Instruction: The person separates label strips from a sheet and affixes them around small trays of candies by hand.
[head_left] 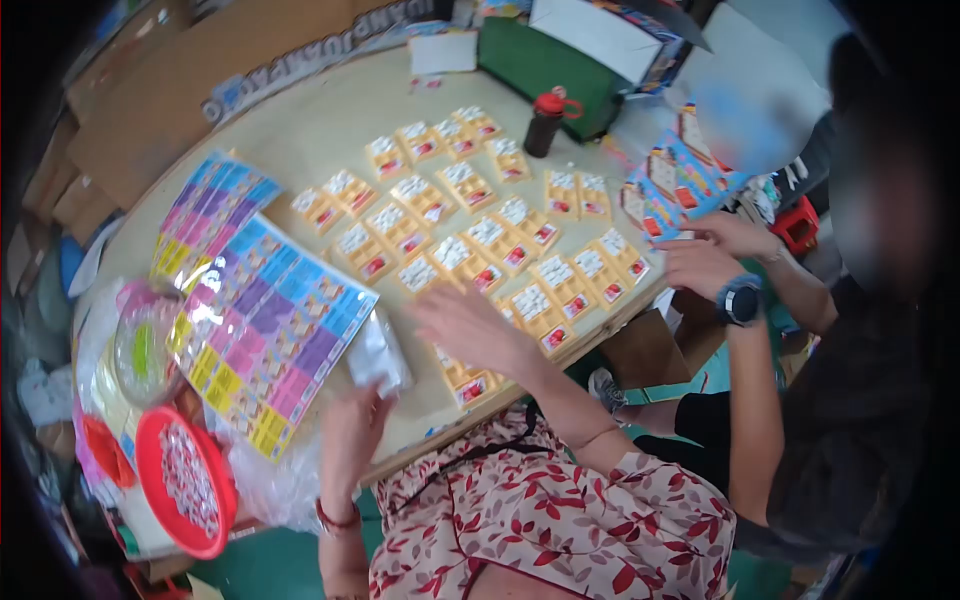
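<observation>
Head view shows a red basket (227, 500) at lower left, then the left hand (370, 403) at the silver packet (380, 352), its grip unclear. At center, the empty right hand (462, 318), fingers extended, hovers by yellow trays (513, 171).

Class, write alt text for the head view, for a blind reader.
Over a table, a person's right hand is near yellow trays of white pieces, left hand near a silvery packet; a co-worker's hands are at right.
</observation>
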